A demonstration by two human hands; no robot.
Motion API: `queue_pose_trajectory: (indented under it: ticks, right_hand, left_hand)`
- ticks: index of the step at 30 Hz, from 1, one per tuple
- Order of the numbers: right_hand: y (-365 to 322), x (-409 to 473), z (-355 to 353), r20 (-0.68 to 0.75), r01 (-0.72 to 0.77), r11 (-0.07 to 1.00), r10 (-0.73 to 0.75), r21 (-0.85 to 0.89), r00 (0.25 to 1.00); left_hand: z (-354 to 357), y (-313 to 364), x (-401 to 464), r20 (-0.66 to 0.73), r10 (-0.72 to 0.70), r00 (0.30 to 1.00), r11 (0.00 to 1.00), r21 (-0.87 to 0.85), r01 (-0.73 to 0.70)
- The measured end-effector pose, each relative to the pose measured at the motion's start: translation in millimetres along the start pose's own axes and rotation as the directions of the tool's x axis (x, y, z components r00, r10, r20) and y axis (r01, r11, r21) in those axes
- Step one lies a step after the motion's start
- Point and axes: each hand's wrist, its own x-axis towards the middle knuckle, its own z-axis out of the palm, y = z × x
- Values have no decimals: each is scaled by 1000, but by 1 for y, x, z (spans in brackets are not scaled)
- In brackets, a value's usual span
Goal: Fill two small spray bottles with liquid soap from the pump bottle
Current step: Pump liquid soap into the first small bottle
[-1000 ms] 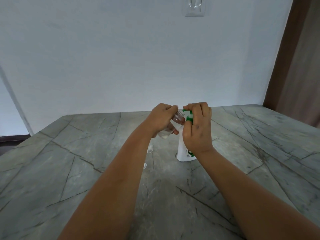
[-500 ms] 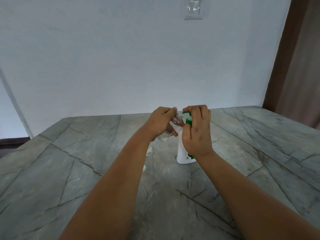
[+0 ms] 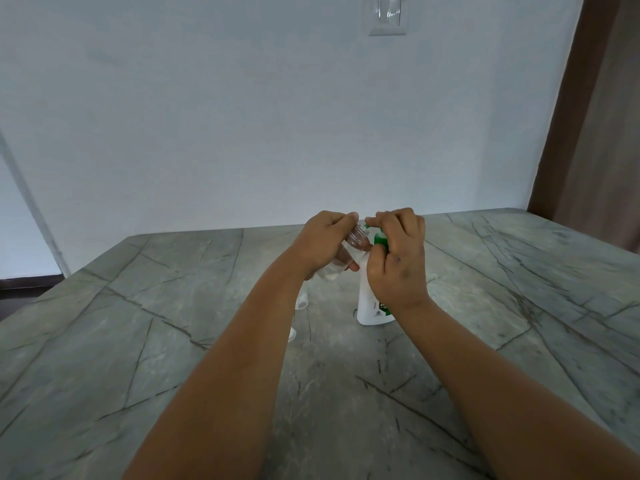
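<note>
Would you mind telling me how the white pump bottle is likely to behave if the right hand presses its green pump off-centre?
The pump bottle looks tall on a narrow base, so a sideways press would probably tip it. It stands on smooth stone table, so it may slide too. The right hand wraps its upper part, which likely steadies it.

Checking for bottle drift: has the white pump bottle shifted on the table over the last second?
No. The pump bottle sits at the same table veins; only the camera tilted.
</note>
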Motion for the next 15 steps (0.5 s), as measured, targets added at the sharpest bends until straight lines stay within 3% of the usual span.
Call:
queue_pose_trajectory:
  ticks: [15]
  right_hand:
    - [-1, 1, -1, 3, 3, 1000, -3, 18, 1000]
  left_hand:
    - [0, 1, 0, -9, -23, 1000, 1000, 2, 23]
